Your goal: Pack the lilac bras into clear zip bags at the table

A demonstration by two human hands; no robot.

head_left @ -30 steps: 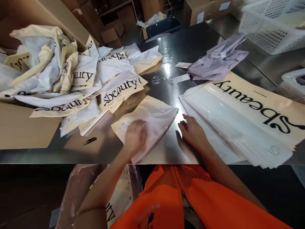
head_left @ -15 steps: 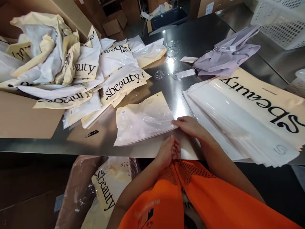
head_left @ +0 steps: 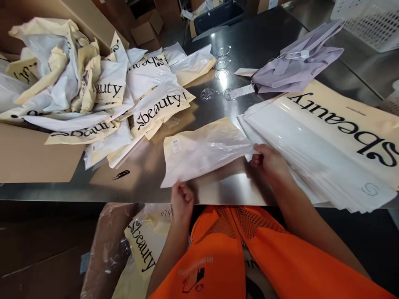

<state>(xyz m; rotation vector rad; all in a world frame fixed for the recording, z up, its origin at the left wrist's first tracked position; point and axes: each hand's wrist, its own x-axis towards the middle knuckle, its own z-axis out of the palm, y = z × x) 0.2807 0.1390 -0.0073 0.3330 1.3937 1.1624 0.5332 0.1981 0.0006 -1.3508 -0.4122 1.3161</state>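
Observation:
A flat plastic mailer bag, white fading to cream with a small barcode label on its left part, lies on the metal table in front of me. My right hand pinches its right corner, which is drawn out to a point and slightly lifted. At the bag's lower left edge is my left hand, its fingers curled in and the fingertips against the edge. Whether the left fingers clasp the film is hard to see. Right of the bag lies a stack of flat white and cream bags printed "Sbeauty".
Filled mailer bags are heaped at the left on a cardboard box. A lilac folded cloth item with tags lies at the back right, near clear plastic rings. A black clip-like item rests near the front edge. A white basket stands far right.
My right hand has pulled the bag's corner to the right, and the bag has shifted right with it. My left hand has moved left, from near the right hand to the bag's lower left edge.

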